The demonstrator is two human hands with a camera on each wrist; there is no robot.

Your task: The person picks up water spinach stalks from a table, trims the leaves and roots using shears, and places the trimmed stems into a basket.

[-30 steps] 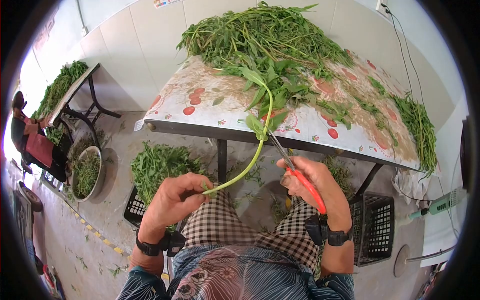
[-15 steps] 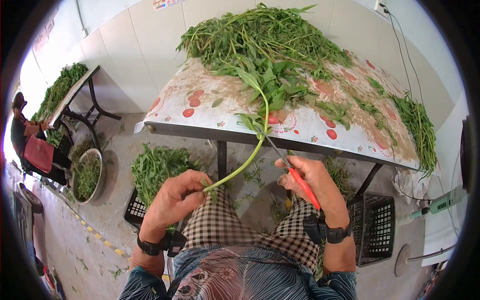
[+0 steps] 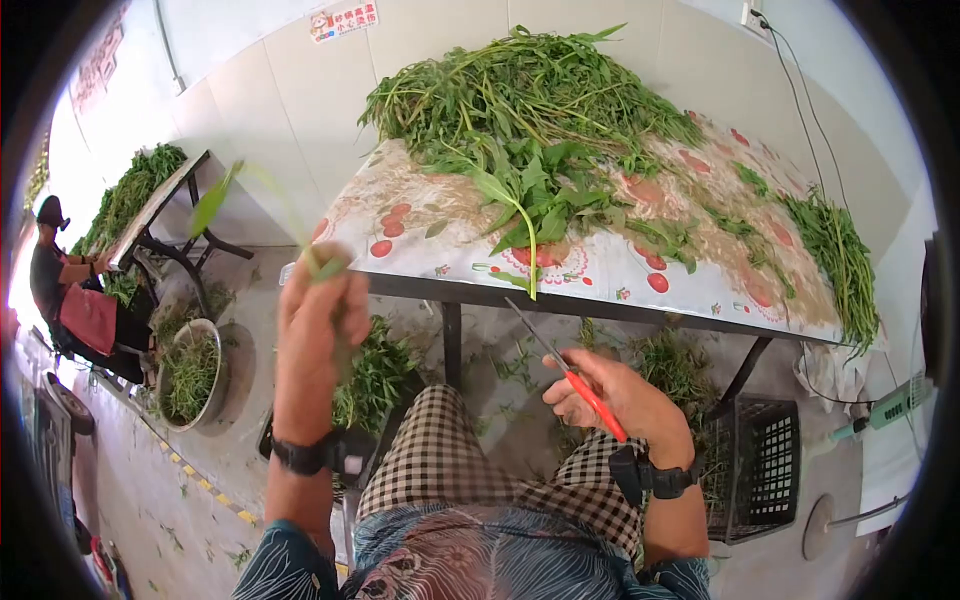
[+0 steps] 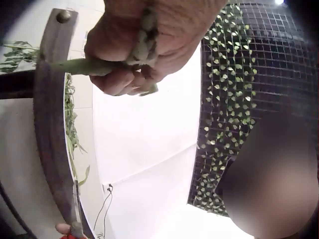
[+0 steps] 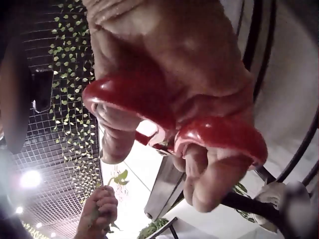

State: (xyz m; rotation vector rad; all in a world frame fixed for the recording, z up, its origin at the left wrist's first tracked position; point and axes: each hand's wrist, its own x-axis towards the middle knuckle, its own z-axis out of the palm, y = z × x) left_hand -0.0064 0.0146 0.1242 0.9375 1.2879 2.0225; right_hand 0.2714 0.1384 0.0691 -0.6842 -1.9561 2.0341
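My left hand (image 3: 320, 310) is raised at the left, its fingers curled round a green leafy stem (image 4: 79, 66). In the head view that stem blurs upward to a leaf (image 3: 212, 205). Scissors with red handles (image 3: 597, 402) are in my right hand (image 3: 635, 395), below the table's front edge. The right wrist view shows fingers and thumb through the two red loops (image 5: 224, 137). In the head view the blades point up and left, close together. Near their tips, a pale green stem piece (image 3: 530, 245) lies on the table with its lower end over the edge.
A big heap of leafy stems (image 3: 520, 95) covers the back of the flowered table (image 3: 400, 225). A bundle (image 3: 835, 260) hangs at its right end. Below stand black crates (image 3: 765, 470) and greens (image 3: 375, 385). Another person (image 3: 75, 290) sits at the far left beside a basin (image 3: 215, 385).
The long stem is parted: its upper piece lies on the table, and my left hand has swung up and left with the rest. My right hand stays low with the scissors.
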